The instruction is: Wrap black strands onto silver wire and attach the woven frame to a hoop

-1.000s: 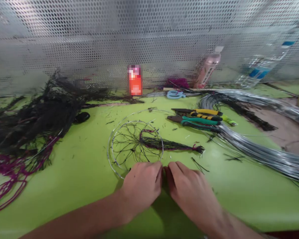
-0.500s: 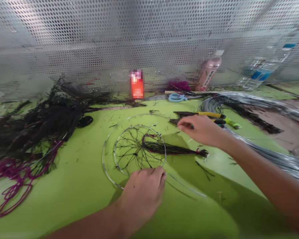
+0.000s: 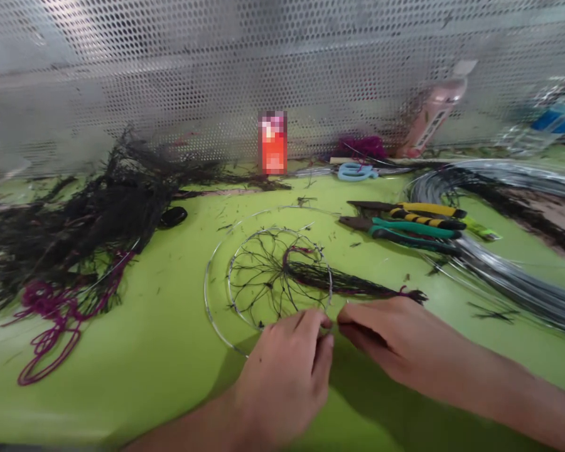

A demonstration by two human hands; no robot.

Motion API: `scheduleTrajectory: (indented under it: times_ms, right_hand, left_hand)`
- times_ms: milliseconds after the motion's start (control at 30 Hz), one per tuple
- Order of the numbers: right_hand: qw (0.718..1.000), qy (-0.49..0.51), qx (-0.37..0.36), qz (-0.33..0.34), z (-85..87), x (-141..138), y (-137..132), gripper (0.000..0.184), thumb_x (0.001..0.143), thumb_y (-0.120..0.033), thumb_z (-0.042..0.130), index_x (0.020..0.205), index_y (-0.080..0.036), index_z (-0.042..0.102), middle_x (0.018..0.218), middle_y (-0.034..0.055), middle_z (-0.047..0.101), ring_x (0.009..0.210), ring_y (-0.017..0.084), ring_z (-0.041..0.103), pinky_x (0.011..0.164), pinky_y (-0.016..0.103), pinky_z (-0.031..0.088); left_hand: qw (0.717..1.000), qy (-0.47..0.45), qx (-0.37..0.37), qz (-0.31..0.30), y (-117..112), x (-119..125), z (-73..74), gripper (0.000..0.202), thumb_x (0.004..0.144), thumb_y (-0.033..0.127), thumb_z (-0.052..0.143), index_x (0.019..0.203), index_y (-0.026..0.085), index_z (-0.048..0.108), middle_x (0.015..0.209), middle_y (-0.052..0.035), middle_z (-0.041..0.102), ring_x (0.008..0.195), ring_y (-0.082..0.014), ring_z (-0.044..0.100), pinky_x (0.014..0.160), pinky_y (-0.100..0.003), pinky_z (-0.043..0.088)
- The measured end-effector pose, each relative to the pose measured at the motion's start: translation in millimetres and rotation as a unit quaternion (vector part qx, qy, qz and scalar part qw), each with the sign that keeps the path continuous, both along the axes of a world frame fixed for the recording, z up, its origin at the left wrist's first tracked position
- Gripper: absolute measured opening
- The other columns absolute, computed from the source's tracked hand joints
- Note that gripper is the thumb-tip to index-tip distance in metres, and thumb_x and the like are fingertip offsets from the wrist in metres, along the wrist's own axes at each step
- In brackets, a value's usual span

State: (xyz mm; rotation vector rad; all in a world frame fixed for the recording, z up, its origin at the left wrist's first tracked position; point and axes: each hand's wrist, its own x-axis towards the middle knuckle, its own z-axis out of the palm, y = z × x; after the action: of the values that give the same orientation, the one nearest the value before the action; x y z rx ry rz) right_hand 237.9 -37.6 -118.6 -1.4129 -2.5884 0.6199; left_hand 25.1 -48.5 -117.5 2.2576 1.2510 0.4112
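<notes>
A thin silver wire (image 3: 206, 282) curves in a wide loop on the green tabletop. Inside it lies a smaller wire ring (image 3: 229, 279) with black knotted netting (image 3: 270, 285) across it. The netting gathers into a black cord bundle (image 3: 353, 282) stretching right, tied near its end with purplish-red cord. My left hand (image 3: 289, 364) is closed in a pinch on the wire at the ring's near edge. Just to its right, my right hand (image 3: 400, 336) is also closed, thumb and finger pinched where the wire's tail runs. The fingers hide the wire there.
Yellow-black pliers (image 3: 409, 210) and green-handled pliers (image 3: 409, 233) lie behind my right hand, beside a large wire coil (image 3: 499, 270). Blue scissors (image 3: 356, 171), a pink bottle (image 3: 435, 113) and a clear bottle (image 3: 546, 122) stand farther back. Black netting heap (image 3: 89, 220) and purple cord (image 3: 51, 333) lie left.
My right hand has moved from beside the pliers down to my left hand and closed there. The pliers now show fully. The view has shifted, with things appearing farther right or left accordingly.
</notes>
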Motion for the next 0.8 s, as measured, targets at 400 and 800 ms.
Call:
scheduleTrajectory:
  times_ms: [400,800]
  right_hand:
    - [0.994,0.01,0.103,0.016,-28.9,7,11,0.021,0.106,-0.022,0.043,0.099,-0.023,0.063,0.087,0.0009,0.068,0.072,0.02,0.064,0.065,0.035,0.036]
    - [0.981,0.064,0.163,0.082,-21.3,8,24,0.022,0.104,-0.02,0.051,0.12,-0.021,0.065,0.118,0.0079,0.068,0.091,0.022,0.07,0.072,0.035,0.054]
  left_hand:
    - [0.982,0.004,0.172,-0.076,6,-58,-14.5,0.012,0.101,0.019,0.062,0.112,0.019,0.067,0.107,-0.0029,0.072,0.095,-0.0243,0.067,0.083,-0.044,0.057]
    - [0.969,0.025,0.174,-0.174,26,-66,-12.3,0.025,0.1,0.003,0.053,0.117,0.013,0.069,0.107,-0.0042,0.072,0.092,-0.0206,0.064,0.078,-0.036,0.053]
